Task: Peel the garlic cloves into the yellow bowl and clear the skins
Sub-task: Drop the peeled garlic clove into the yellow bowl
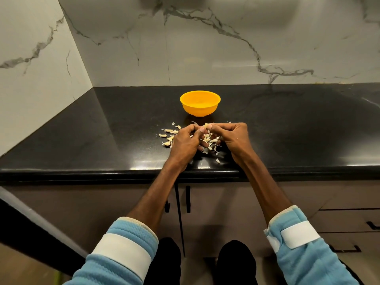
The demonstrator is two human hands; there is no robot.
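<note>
A yellow bowl (200, 103) stands upright on the black counter, a short way beyond my hands. My left hand (186, 139) and my right hand (233, 135) meet over the counter, and both pinch one small garlic cloves piece, a pale clove (205, 127), between their fingertips. Unpeeled cloves (169, 131) lie to the left of my left hand. Loose skins (210, 144) are scattered under and between my hands, partly hidden by my fingers. What lies inside the bowl cannot be made out.
The black counter (102, 130) ends at a front edge just under my wrists. Marble walls close the back and left side. Cabinet doors with dark handles (187, 199) sit below the counter.
</note>
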